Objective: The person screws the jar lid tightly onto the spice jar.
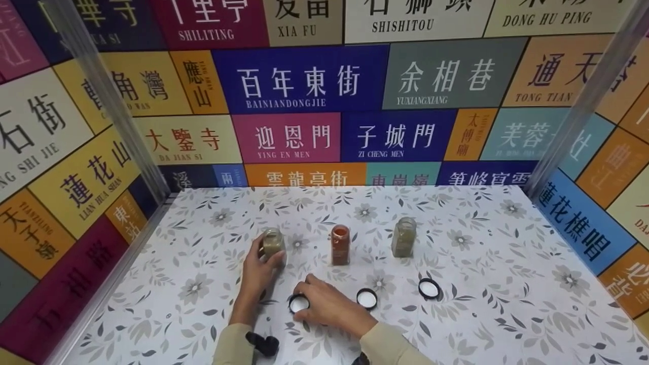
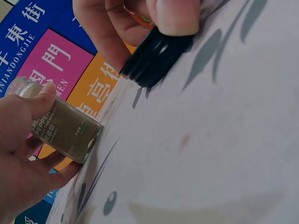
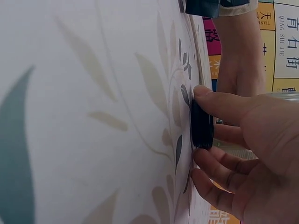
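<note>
My left hand [image 1: 257, 268] grips an uncapped glass spice jar [image 1: 274, 243] of greenish-brown powder, which stands upright on the table. In the left wrist view, white print with the word "pepper" runs down the jar [image 2: 67, 126]. Nearer to me, my right hand [image 1: 332, 303] pinches a round black lid [image 1: 299, 304] by its edge, white inside facing up. The right wrist view has the lid [image 3: 202, 125] between thumb and fingers, at or just above the tabletop; contact cannot be told.
An uncapped jar of orange-red powder [image 1: 340, 248] stands in the middle. Right of it is another uncapped jar of greenish powder [image 1: 404, 241]. Two black lids, one [image 1: 366, 299] nearer and one [image 1: 429, 288] farther right, lie white side up on the floral tabletop [image 1: 507, 284].
</note>
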`<state>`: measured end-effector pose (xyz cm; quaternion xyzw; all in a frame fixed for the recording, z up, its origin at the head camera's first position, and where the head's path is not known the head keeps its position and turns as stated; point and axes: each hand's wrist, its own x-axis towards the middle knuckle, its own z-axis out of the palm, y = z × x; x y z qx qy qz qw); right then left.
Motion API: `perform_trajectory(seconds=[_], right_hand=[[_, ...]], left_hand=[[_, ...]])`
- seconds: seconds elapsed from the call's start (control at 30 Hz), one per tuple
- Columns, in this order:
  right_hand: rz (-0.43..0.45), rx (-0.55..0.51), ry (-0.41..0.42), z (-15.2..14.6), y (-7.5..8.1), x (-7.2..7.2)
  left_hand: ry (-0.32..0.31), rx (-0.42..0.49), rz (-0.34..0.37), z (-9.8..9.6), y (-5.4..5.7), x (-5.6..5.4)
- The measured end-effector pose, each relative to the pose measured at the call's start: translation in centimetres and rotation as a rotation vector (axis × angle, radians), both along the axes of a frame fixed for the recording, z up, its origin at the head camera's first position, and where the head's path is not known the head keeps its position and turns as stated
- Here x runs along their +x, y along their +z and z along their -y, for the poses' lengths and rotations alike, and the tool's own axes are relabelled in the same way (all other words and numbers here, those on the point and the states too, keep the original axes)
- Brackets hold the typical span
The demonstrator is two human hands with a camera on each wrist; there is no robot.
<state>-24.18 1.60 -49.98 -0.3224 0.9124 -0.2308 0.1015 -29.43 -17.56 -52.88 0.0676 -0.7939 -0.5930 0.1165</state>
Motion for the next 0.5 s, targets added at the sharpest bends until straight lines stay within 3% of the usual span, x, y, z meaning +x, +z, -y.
perform_trajectory(seconds=[0.33,0.5], right_hand=[[-0.076,-0.034,-0.004,0.62,0.0,-0.1],[-0.065,-0.046,-0.025,0.86,0.33,-0.1]], left_hand=[[-0.012,-0.033,-0.037,0.18,0.0,0.18],[-0.013,-0.024,-0.027,0.2,-0.09,0.26]])
